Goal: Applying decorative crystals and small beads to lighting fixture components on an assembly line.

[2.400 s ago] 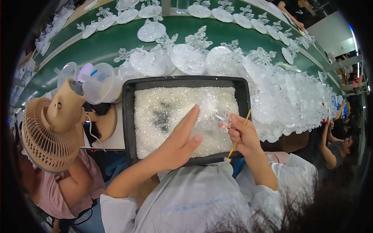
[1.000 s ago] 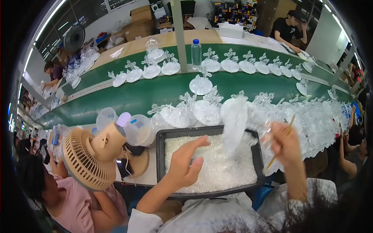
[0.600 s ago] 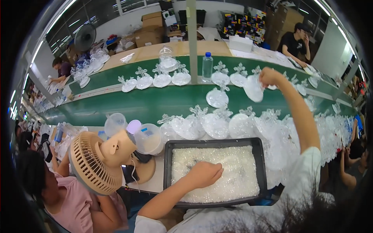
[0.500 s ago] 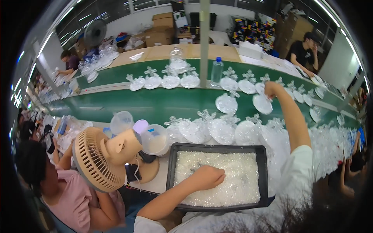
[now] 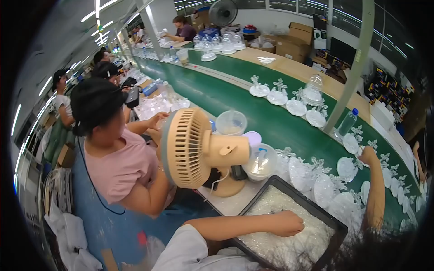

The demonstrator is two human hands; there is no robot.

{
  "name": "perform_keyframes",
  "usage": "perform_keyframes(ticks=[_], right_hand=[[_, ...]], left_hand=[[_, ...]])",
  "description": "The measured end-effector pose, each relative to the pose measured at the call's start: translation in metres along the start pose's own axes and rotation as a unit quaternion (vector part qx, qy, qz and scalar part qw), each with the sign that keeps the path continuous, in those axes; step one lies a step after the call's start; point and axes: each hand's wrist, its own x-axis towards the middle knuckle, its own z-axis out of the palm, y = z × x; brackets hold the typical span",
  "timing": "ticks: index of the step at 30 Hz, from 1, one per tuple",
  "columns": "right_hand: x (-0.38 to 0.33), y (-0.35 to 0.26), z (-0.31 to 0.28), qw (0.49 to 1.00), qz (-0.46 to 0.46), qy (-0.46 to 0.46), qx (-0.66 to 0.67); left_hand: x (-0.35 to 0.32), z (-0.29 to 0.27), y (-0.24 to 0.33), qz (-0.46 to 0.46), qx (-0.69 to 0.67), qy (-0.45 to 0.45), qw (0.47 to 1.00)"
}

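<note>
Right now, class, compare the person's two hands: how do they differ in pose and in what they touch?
The left hand lies low and near, knuckles up, resting on the clear pieces in the black tray. The right hand is stretched far out on a straight arm, over the filled clear bags at the edge of the green conveyor belt; its grip is too small to tell. Both are bare.
</note>
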Motion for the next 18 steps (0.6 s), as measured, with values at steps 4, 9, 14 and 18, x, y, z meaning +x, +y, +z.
perform_keyframes(ticks=[4, 9, 14, 18], right_hand=[[0.006, 0.023, 0.032, 0.994, -0.057, 0.076, -0.053], [-0.028, 0.027, -0.042, 0.977, -0.01, 0.202, -0.06], [-0.159, -0.013, -0.159, 0.888, -0.094, 0.448, -0.037], [-0.287, -0.079, -0.19, 0.933, -0.015, 0.356, 0.04]], left_hand=[[0.01, 0.014, 0.014, 0.028, 0.027, 0.084, 0.996], [0.056, 0.047, 0.036, 0.016, 0.14, -0.017, 0.99], [0.077, 0.062, 0.027, 0.056, 0.193, -0.071, 0.977], [0.055, 0.05, 0.03, 0.04, 0.167, -0.154, 0.973]])
